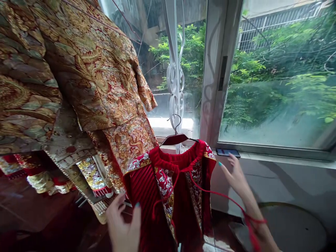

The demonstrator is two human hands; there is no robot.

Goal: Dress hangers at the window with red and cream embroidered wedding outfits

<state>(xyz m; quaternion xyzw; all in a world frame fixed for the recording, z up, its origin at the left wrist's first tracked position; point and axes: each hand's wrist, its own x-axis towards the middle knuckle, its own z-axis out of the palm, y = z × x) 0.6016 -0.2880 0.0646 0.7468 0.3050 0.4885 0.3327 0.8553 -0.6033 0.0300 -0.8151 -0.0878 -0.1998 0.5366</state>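
A red garment (181,203) with a gathered neckline and silver and gold embroidered panels hangs on a dark hanger (179,139), whose hook is by the white scrolled window bar. Two red cords trail from its neckline. At its lower left is my left hand (124,224), fingers and thumb apart, holding nothing. My right hand (233,171) is stretched out to the right of the garment, near the phone (228,153) on the window sill. Its fingers are spread with nothing in them. One red cord (223,196) runs across to my right forearm and hangs over it.
Gold and red embroidered jackets (97,66) hang along the left, with fringed, beaded pieces (94,175) beneath. White scrolled metalwork (172,73) stands before the glass window (278,105). A round grey object (291,224) sits low at the right.
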